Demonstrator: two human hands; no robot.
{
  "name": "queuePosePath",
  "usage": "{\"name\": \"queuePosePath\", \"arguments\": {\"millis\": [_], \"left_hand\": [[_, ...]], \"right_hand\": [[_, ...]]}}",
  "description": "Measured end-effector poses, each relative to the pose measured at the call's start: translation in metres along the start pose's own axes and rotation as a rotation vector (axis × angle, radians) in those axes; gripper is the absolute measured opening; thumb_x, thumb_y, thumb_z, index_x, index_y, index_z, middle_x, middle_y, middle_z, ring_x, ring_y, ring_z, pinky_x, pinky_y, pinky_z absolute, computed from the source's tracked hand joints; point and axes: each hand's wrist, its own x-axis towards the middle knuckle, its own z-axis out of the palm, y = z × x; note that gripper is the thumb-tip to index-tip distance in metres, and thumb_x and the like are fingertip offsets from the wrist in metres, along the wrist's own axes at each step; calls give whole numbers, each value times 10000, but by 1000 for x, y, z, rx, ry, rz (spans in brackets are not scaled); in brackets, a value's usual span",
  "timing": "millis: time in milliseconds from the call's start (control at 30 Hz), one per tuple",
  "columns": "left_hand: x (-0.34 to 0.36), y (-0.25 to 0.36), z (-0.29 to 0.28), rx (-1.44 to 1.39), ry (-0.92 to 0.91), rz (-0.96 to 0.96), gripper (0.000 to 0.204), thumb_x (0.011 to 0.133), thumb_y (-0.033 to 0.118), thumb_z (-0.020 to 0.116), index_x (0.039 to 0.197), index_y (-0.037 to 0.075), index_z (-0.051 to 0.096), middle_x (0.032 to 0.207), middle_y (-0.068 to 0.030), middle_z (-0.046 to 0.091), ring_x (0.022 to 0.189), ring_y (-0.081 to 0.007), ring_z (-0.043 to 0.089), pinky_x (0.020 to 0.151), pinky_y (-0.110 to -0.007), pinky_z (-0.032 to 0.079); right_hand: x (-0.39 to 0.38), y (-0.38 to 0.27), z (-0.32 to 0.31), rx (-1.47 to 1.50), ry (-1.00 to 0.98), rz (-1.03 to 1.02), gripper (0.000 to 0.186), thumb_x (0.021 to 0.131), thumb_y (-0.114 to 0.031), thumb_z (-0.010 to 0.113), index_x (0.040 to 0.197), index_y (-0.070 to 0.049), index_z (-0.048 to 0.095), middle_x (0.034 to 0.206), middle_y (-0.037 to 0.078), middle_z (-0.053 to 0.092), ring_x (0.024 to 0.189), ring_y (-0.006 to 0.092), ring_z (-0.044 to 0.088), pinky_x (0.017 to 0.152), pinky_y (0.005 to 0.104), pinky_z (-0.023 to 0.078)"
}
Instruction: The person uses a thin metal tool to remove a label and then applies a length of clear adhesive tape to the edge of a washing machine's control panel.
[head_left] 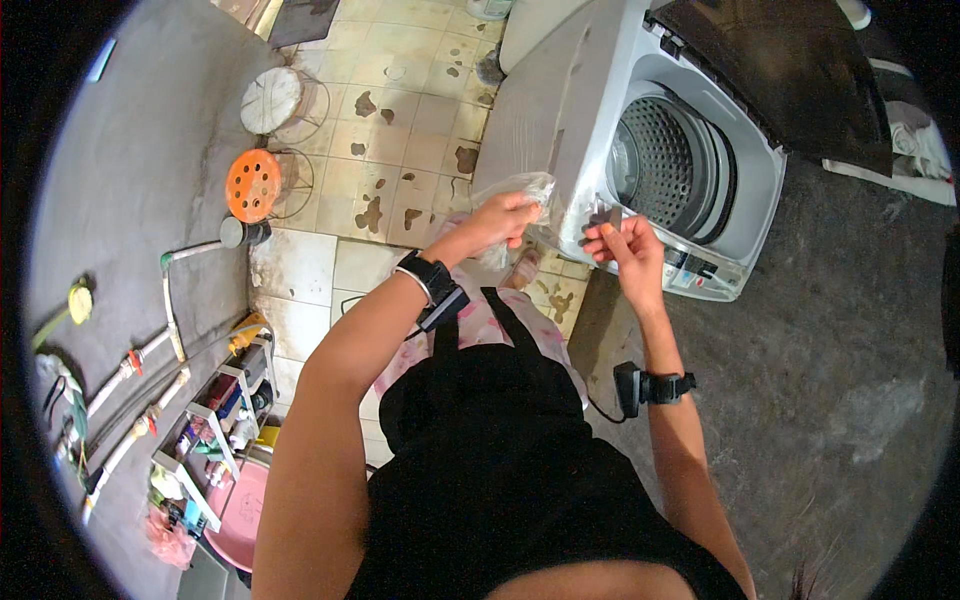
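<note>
My left hand [502, 218] is closed around a crumpled clear plastic bag [530, 187], which bunches above the fingers and hangs a little below them. To its right, by the near corner of the washing machine [585, 130], my right hand [632, 250] pinches a small flat dark brown piece [606, 215] between thumb and fingers. Its exact kind is too small to make out. The machine is a grey top loader with its dark lid [775, 75] raised. Inside, the perforated metal drum [665, 150] shows, with no laundry visible in it.
On the left, by the wall, stand an orange stool [253, 186] and a pale round stool [271, 101]. Pipes [165, 300] run along that wall. A shelf rack [225, 420] with bottles and a pink basin [240, 515] are lower left. White cloth [915, 145] lies far right.
</note>
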Motion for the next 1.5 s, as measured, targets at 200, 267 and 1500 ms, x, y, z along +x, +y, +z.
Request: {"name": "queuePosePath", "arguments": {"millis": [200, 267, 1500], "left_hand": [[-12, -3, 4, -126, 57, -38, 182, 935, 237, 488, 861, 71, 492, 575, 65, 301, 494, -49, 277, 479, -220, 304], [-10, 1, 1, -122, 61, -15, 190, 926, 234, 505, 857, 57, 508, 579, 60, 316, 498, -52, 292, 475, -225, 314], [-49, 42, 5, 505, 430, 183, 191, 830, 232, 634, 841, 47, 586, 669, 49, 448, 559, -34, 385, 483, -214, 334]], "right_hand": [[-25, 28, -9, 59, 119, 21, 124, 902, -81, 530, 824, -46, 439, 892, 127, 648, 743, 159, 635, 616, 253, 496], [-31, 31, -11, 90, 142, 30, 129, 885, -61, 553, 802, -52, 455, 893, 113, 644, 768, 150, 630, 618, 250, 491], [-60, 36, 5, -222, 410, 7, 208, 878, -168, 588, 758, -3, 552, 535, -33, 457, 499, 21, 381, 439, 205, 309]]}}
